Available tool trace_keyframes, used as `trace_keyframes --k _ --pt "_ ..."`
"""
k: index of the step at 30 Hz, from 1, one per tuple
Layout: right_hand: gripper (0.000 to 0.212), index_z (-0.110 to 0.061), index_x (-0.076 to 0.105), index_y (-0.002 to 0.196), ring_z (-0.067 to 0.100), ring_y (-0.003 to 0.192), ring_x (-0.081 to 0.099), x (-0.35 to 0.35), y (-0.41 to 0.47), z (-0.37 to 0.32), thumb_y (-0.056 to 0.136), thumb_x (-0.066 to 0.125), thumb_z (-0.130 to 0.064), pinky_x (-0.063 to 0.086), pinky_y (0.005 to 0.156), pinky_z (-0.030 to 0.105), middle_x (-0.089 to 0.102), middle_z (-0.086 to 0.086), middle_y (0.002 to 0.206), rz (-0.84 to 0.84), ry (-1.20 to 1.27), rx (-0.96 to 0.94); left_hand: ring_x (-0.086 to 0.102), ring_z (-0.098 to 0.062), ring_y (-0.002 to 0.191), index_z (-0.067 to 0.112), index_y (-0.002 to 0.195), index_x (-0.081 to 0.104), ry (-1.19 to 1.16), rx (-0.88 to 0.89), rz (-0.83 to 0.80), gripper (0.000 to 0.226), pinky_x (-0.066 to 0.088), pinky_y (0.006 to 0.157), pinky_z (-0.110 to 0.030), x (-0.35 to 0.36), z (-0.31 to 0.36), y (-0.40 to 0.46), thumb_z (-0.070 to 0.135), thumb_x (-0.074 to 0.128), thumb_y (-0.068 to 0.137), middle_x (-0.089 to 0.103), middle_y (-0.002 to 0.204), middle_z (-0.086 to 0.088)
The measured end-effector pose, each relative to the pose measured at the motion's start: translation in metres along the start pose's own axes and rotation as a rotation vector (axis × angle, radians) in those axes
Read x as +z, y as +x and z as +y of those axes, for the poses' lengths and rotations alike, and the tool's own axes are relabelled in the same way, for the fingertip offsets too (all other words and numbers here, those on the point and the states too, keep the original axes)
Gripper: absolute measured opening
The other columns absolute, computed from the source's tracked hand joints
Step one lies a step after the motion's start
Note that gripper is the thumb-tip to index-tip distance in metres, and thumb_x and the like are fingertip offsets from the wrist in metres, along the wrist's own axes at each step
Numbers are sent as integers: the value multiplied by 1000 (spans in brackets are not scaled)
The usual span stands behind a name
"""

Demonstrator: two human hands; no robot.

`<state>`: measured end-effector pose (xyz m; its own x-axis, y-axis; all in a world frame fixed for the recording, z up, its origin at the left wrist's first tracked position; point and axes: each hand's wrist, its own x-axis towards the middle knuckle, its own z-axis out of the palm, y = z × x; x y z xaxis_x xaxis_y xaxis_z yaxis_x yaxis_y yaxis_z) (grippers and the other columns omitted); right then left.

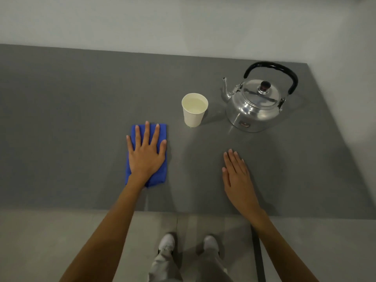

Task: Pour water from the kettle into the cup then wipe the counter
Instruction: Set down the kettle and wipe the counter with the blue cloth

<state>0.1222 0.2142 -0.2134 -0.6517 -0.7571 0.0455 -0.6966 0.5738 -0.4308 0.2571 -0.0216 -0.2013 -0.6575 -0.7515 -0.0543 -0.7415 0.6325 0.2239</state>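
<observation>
— Pressing down on the blue cloth (145, 155), is that the left hand (145, 153)?

— Yes. It lies flat on top of the cloth with its fingers (147, 131) spread wide, not gripping, only resting palm down. The cloth is folded into a long rectangle and sits on the grey counter (61, 119), left of the middle.

— And the right hand (237, 176)?

— Flat on the bare counter, well to the right of the cloth, palm down. Its fingers lie straight and close together, holding nothing.

— Where is the cup (194, 109)?

— Upright on the counter, just beyond the cloth's far right corner but not touching it. It is a white paper cup with water in it, nearly up to the rim.

— The kettle (256, 102)?

— Standing to the right of the cup, near it with a gap between them. It is shiny metal, its lid on with a dark knob, its black handle raised over the top, and its spout points left toward the cup. Neither hand touches the kettle or the cup.

— Anything else?

— Below the counter's near edge the floor (61, 241) shows, with the person's light trousers and pale shoes (166, 243).
</observation>
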Motion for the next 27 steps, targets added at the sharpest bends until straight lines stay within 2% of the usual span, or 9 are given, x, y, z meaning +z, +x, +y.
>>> trace_keyframes --k 4,8,11,14,18,22,27 --pt "48 -7 25 146 22 146 13 1 -1 0 101 40 -16 11 121 39 24 11 156 24 6 2 -2 -31 148 25 151 5 16 71 -2 61 0 120 -52 8 40 2 49 21 97 4 161 -6" --pt "48 -2 31 143 28 144 21 1 -1 -2 98 46 -11 17 119 41 31 17 153 56 -12 -16 4 -31 148 24 151 13 -1 172 3 61 0 120 -51 20 76 -45 50 24 97 10 160 -7" --pt "48 -3 28 144 22 144 14 1 -1 -2 99 43 -12 12 119 38 27 15 154 43 -10 -16 5 -27 148 28 150 15 -6 273 -18 59 4 119 -52 30 81 -86 51 24 97 12 160 -1" --pt "48 -4 27 145 19 144 12 1 -1 -2 100 43 -12 10 119 36 26 14 155 42 12 -13 5 -24 148 32 150 14 36 312 -35 58 1 121 -49 31 57 -116 53 24 97 10 160 4" --pt "49 -5 27 145 18 144 12 1 -1 -4 99 43 -12 8 119 34 26 12 155 40 18 -14 7 -23 148 33 149 16 20 263 -14 57 5 119 -46 21 6 -127 51 25 96 13 159 5" --pt "49 -7 24 146 16 145 9 1 -1 -3 100 41 -14 5 119 32 23 11 156 26 12 -5 7 -21 148 32 149 16 18 149 1 59 9 121 -47 3 -34 -92 52 20 94 14 159 4" --pt "48 -7 25 145 17 144 9 1 0 -5 100 41 -14 6 119 34 24 12 156 28 14 2 3 -24 149 30 150 12 -29 51 16 58 3 121 -48 -3 -21 -6 50 23 97 10 161 -1"
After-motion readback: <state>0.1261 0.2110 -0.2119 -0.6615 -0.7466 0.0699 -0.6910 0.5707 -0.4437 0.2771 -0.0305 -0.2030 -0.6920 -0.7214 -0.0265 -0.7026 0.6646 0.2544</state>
